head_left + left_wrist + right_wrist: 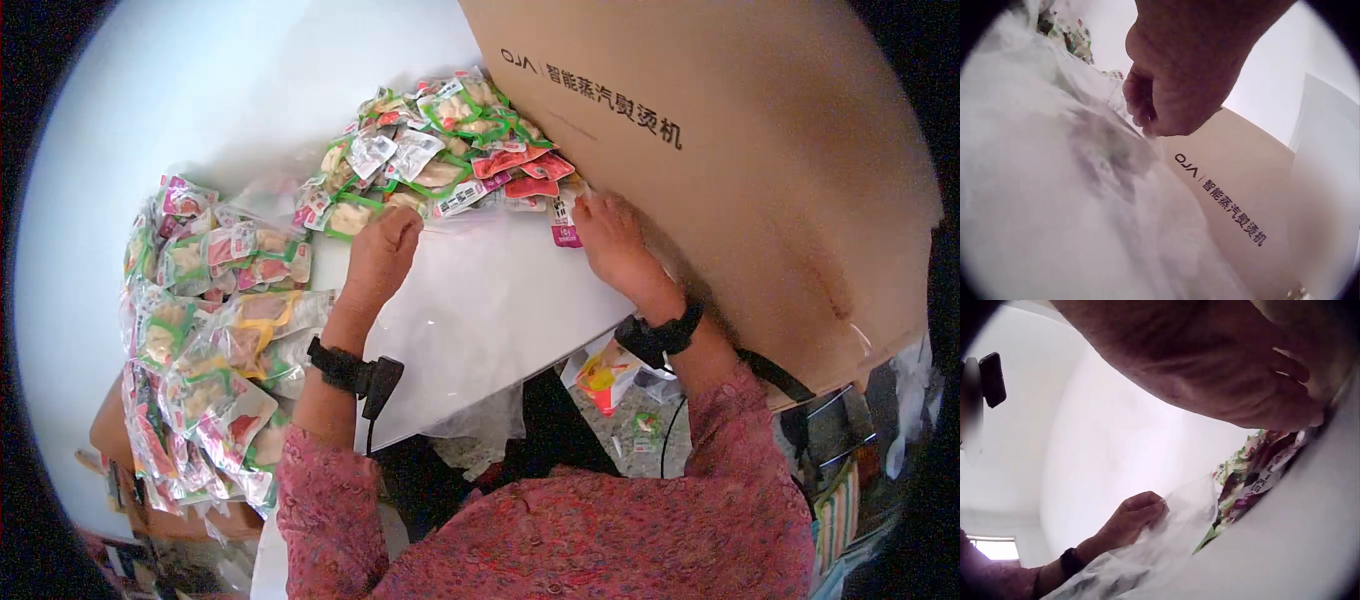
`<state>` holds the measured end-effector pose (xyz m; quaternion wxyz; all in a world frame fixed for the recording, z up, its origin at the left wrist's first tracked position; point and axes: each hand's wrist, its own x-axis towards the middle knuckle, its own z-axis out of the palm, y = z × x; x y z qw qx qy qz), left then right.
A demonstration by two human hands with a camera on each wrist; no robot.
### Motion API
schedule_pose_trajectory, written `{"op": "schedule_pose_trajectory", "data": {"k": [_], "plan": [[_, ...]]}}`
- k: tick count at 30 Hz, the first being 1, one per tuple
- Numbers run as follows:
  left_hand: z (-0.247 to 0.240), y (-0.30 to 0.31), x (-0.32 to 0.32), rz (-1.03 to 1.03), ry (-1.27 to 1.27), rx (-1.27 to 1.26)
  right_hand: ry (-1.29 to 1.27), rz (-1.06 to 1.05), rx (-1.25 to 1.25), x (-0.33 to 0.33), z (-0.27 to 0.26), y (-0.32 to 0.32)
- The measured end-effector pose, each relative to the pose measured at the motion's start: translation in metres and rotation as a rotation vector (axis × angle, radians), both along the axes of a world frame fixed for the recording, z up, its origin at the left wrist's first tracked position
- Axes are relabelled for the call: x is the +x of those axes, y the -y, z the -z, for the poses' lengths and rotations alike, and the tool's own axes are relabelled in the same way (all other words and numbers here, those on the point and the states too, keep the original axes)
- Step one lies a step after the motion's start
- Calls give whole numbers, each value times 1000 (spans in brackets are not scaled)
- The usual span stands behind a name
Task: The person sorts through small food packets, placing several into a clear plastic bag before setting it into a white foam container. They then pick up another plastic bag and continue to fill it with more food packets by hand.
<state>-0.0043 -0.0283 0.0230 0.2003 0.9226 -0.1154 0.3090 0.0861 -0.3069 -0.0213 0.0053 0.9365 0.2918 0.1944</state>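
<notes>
My left hand [385, 250] pinches the edge of a clear plastic bag [1054, 187], which hangs across the left wrist view. In the right wrist view that bag [1188, 509] spreads out from the left hand's fingers. My right hand [618, 245] is at the right end of a heap of vacuum-sealed food packets [440, 165], beside the cardboard. Its fingers grip the edge of a white and purple food packet [566, 232]; part of this packet is hidden under the hand. Red packets [530, 165] lie just behind it.
A large cardboard box [720, 180] stands along the right side, close to the right hand. Bags full of packets [210, 350] are piled at the left of the white table [480, 310]. A yellow and red wrapper [603, 378] is below the table's front edge.
</notes>
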Motion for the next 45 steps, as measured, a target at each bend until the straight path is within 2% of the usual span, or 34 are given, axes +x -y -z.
{"op": "schedule_pose_trajectory", "data": {"k": [2,4,6,7,9,10,12,14,15,16,18,19,21,22,24,25,28,29,30,32,36,38,40,42,44,45], "plan": [[14,-3,7,44,-24,-57,176,-114,99,6,11,-3],[25,-4,10,94,-46,-112,116,-91,52,17,5,-7],[31,-3,10,60,-242,-290,61,-70,2,15,-16,-11],[30,-2,9,61,-241,-300,91,-131,40,9,-34,-12],[26,-2,6,91,-400,-791,119,-204,69,-1,-68,-21],[30,-3,7,83,-395,-801,70,-210,148,-5,-84,-30],[40,-5,9,209,-220,-841,20,-242,225,-8,-113,-49],[36,-8,1,233,-282,-899,-534,-470,586,-4,-135,-71],[35,-11,-3,277,-354,-954,-491,-655,597,11,-131,-85],[39,-18,-4,248,-340,-957,-501,-685,592,24,-126,-100],[47,-31,-4,621,-502,-1479,-732,-820,644,42,-116,-128],[40,-26,-7,598,-485,-1482,-742,-844,639,47,-108,-138],[22,-8,-12,580,-538,-1734,-878,-777,795,53,-92,-154],[27,-11,-10,566,-527,-1742,-891,-787,788,53,-84,-161],[42,-15,-3,368,-549,-1446,-1355,-700,1244,51,-66,-169],[43,-16,-1,391,-516,-1459,-1482,-707,1373,49,-60,-171],[45,-19,1,355,-446,-1474,-1542,-766,1331,43,-43,-169],[43,-19,2,349,-442,-1487,-1511,-915,1193,43,-34,-170],[42,-18,3,328,-430,-1449,-1524,-908,1182,41,-28,-170],[42,-16,3,307,-413,-1423,-1368,-795,1082,37,-18,-171],[43,-10,2,271,-418,-1365,-1378,-744,1259,39,-13,-174],[43,-11,3,255,-439,-1346,-1425,-699,1213,37,-20,-169],[43,-13,2,321,-454,-1326,-1470,-653,1173,36,-20,-168],[40,-13,1,358,-445,-1332,-1379,-617,1196,36,-13,-170],[41,-16,-1,402,-437,-1335,-1359,-680,1172,33,-16,-170],[46,-21,-2,334,-486,-1383,-1336,-740,1152,32,-18,-170]]}}
